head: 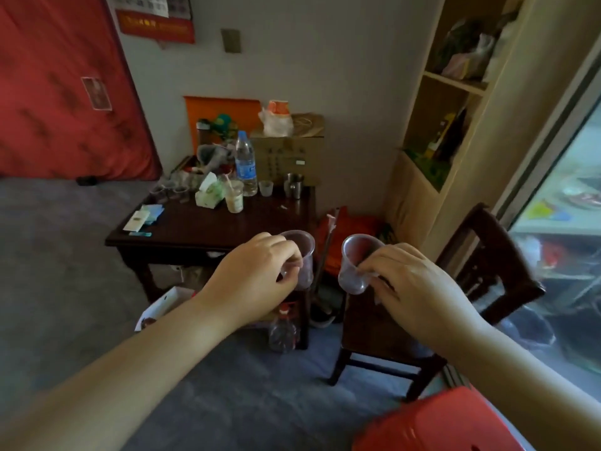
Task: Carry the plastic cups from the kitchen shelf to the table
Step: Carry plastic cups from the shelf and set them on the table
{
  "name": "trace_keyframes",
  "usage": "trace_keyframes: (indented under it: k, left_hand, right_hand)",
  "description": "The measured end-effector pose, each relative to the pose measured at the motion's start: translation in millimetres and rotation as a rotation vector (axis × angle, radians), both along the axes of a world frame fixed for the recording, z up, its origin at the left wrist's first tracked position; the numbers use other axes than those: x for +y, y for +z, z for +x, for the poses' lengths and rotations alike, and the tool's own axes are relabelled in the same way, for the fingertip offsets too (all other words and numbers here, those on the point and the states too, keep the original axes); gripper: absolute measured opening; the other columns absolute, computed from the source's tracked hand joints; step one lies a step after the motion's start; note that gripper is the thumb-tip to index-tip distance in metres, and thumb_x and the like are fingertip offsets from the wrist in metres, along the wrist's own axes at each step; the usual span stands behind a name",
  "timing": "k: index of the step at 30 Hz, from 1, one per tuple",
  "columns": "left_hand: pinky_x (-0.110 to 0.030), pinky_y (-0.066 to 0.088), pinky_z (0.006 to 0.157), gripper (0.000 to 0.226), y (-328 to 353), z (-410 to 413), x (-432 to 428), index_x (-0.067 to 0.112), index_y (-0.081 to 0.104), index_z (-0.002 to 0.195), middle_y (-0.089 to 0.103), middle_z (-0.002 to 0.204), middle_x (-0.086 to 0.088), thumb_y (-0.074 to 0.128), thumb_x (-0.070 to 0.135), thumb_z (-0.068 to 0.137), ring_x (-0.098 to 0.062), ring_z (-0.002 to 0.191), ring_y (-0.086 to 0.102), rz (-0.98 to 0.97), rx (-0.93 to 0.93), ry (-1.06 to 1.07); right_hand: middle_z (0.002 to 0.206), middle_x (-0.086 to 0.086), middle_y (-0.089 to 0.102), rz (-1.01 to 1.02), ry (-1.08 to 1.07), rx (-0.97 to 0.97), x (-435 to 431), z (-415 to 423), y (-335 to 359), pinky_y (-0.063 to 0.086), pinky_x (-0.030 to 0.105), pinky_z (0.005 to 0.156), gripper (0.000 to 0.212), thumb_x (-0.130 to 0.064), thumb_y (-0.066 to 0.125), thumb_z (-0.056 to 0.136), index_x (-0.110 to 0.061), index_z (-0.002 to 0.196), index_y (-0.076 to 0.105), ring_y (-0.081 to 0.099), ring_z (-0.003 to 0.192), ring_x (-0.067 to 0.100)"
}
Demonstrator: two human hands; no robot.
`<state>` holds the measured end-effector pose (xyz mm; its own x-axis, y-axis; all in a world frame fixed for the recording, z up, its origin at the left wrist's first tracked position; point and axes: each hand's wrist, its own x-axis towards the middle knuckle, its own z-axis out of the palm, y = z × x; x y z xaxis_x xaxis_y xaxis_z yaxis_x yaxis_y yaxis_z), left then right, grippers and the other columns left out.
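water bottle (245,164) | tissue box (209,191) | metal mug (293,186) | wooden chair (422,307) (dark) | red stool (435,424)

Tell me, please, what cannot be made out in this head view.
- Fingertips of the left hand: hidden behind its cup.
- Base of the right hand's cup: partly covered by fingers.
- Small cups at the table's back left: too small and blurred to count.
- Wall calendar: cut off by the top edge.

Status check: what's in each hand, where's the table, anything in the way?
Left hand holds a clear cup; right hand holds another cup. Dark table just ahead, front half bare. Wooden chair stands right of the path.
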<state>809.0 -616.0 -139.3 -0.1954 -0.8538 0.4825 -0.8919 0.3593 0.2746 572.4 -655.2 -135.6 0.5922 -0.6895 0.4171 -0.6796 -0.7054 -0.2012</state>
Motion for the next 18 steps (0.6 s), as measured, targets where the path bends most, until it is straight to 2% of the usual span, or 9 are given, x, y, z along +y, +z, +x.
trace_keyframes:
  k: [3, 6, 10, 18]
  left_hand:
    - [-0.033, 0.046, 0.060, 0.006, -5, 42, -25, 0.018, 0.057, 0.075, 0.058, 0.073, 0.007, 0.059, 0.015, 0.080, -0.014, 0.079, 0.052, -0.008, 0.000, 0.068]
    - [-0.031, 0.044, 0.060, 0.008, -9, 89, -57, 0.017, 0.057, 0.074, 0.056, 0.072, 0.005, 0.059, 0.014, 0.081, -0.015, 0.077, 0.050, -0.024, -0.014, 0.100]
    - [-0.032, 0.045, 0.061, 0.007, -20, 152, -110, 0.017, 0.056, 0.075, 0.054, 0.072, 0.006, 0.057, 0.014, 0.082, -0.013, 0.076, 0.047, -0.012, -0.017, 0.127]
    - [-0.027, 0.043, 0.066, 0.003, -58, 222, -233, 0.015, 0.059, 0.081, 0.056, 0.078, 0.005, 0.058, 0.017, 0.083, -0.013, 0.080, 0.047, 0.041, 0.046, 0.086]
  right_hand:
    - [0.095, -0.011, 0.062, 0.006, 0.102, 0.014, -42, 45, -6, 0.039, 0.010, 0.077, 0.015, -0.014, 0.057, 0.084, -0.022, 0.094, 0.065, 0.050, 0.096, 0.004]
    - [0.097, -0.010, 0.061, 0.017, 0.149, 0.005, -85, 96, -15, 0.045, 0.018, 0.075, 0.013, -0.019, 0.054, 0.086, -0.022, 0.095, 0.064, 0.051, 0.097, 0.009]
    - [0.101, -0.006, 0.063, -0.004, 0.173, -0.033, -144, 165, -29, 0.049, 0.025, 0.080, 0.016, -0.017, 0.054, 0.087, -0.017, 0.098, 0.066, 0.053, 0.099, 0.010]
    - [0.105, -0.009, 0.061, 0.083, 0.089, -0.077, -250, 244, -67, 0.045, 0.019, 0.079, 0.022, -0.026, 0.050, 0.087, -0.020, 0.100, 0.067, 0.049, 0.104, 0.006]
